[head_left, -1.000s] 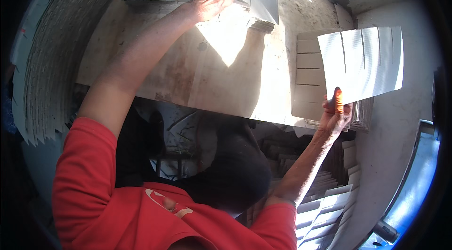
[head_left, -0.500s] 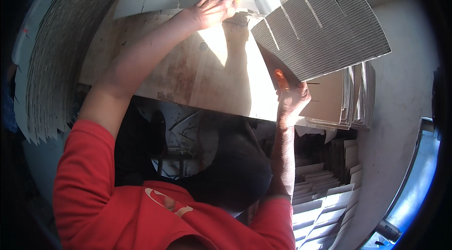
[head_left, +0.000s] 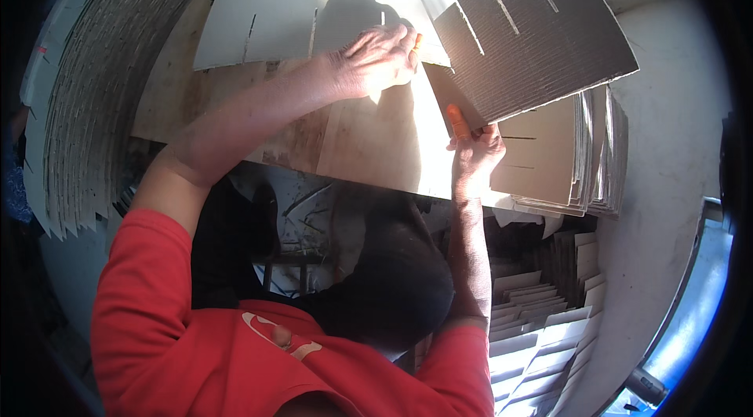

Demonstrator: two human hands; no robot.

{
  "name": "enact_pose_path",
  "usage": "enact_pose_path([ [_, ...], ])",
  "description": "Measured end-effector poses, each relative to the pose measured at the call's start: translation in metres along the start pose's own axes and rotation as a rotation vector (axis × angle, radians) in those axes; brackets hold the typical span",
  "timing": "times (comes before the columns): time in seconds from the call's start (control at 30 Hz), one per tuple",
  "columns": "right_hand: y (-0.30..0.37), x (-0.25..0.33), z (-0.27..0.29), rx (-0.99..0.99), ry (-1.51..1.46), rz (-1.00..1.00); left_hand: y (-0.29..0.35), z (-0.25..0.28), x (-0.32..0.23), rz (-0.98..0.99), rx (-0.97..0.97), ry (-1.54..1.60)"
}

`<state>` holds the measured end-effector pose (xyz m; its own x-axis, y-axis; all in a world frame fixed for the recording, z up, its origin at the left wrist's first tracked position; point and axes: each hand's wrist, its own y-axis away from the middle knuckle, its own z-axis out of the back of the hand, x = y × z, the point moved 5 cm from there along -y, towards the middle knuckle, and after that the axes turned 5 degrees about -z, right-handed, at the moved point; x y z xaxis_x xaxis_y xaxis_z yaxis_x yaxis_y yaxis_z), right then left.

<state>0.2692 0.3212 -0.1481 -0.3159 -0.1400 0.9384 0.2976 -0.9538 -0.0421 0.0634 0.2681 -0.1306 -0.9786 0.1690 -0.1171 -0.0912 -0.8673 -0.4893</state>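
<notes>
While the left hand (head_left: 380, 60) pinches a pale slotted sheet (head_left: 282, 13) at its near edge over the wooden desk (head_left: 369, 138), the right hand (head_left: 476, 154), grip closed, holds a dark corrugated sheet (head_left: 541, 48) near its lower corner; slots run in from its far edge. Cardboard stack (head_left: 601, 154) at desk's right end.

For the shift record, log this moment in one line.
left hand: holds long slotted sheet | right hand: holds shorter slotted sheet | sheet stack: right end of table
</notes>
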Motion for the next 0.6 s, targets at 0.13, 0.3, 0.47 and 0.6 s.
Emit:
enact_pose_path([
  [0.13,-0.005,0.007,-0.003,0.118,0.249,-0.142,0.003,0.008,-0.010,-0.037,-0.037,-0.034],
  [0.3,-0.010,0.045,0.018,0.084,-0.077,0.099,0.012,0.010,-0.012,-0.069,-0.090,0.017],
  [0.47,-0.015,0.066,0.022,0.147,-0.182,0.074,0.024,0.018,-0.020,-0.221,-0.177,0.010],
  [0.6,-0.015,0.075,0.021,0.108,-0.146,0.015,0.028,0.021,-0.023,-0.290,-0.220,-0.114],
])
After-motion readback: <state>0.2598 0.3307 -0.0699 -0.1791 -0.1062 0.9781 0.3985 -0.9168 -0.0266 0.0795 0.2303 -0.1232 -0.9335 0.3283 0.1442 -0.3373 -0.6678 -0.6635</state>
